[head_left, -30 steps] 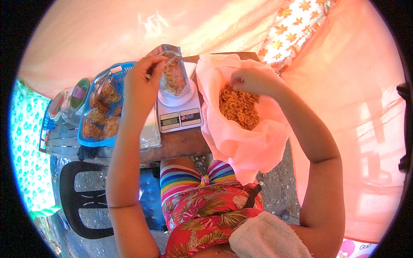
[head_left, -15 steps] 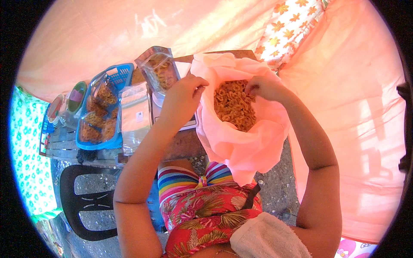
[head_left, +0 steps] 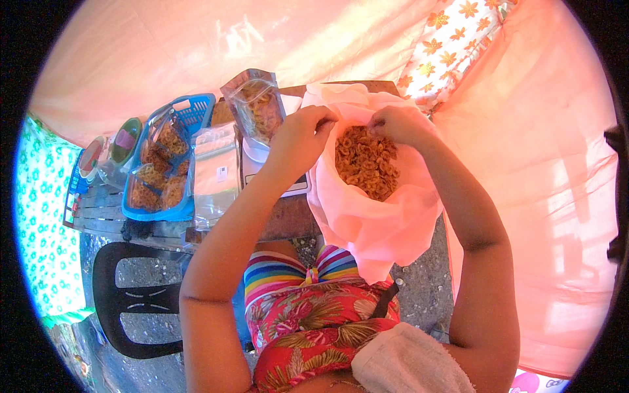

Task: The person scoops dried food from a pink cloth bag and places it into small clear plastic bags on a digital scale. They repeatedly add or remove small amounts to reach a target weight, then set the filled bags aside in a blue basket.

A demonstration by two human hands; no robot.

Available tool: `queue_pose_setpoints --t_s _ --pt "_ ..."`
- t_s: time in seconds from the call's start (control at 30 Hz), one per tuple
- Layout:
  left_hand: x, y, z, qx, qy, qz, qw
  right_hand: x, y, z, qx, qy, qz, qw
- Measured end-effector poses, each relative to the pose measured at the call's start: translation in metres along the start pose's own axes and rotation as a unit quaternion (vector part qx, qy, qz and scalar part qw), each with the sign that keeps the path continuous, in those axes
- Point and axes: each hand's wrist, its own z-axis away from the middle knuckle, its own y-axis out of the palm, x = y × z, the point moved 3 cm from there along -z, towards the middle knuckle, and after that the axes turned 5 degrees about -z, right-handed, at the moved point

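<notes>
Snacks (head_left: 367, 165) lie near the right hand (head_left: 396, 126), pinched together, and left hand (head_left: 304, 130), grip unclear.

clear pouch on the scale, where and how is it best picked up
Probably a pinch on the upper side edges of the pouch, coming from above: it stands mouth end up on the scale, its top uncovered, while snack pieces fill the part lower down.

I see curly orange-brown snacks (head_left: 365, 164) heaped in the pink cloth (head_left: 377, 226); left of it, a clear-fronted pouch (head_left: 257, 108) of similar pieces stands upright.
</notes>
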Motion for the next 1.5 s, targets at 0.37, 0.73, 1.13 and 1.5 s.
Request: queue_pose_setpoints --t_s 0.37,0.73,1.13,1.5 --pt "0.004 0.030 -0.024 -0.022 -0.059 0.121 0.991 -0.033 0.010 -0.022 -0.001 -0.047 -0.424 0.904" --pt "0.003 -0.008 -0.016 -0.071 -0.034 0.066 0.995 0.001 0.062 -0.041 -0.054 -0.034 -0.533 0.844" --pt "0.019 0.021 -0.006 -0.007 -0.123 0.150 0.981 0.022 -0.002 -0.013 -0.011 -0.122 -0.308 0.943" --pt "-0.009 -0.051 -0.020 -0.112 -0.013 0.021 0.993 -0.035 0.046 -0.026 0.000 -0.030 -0.245 0.969"
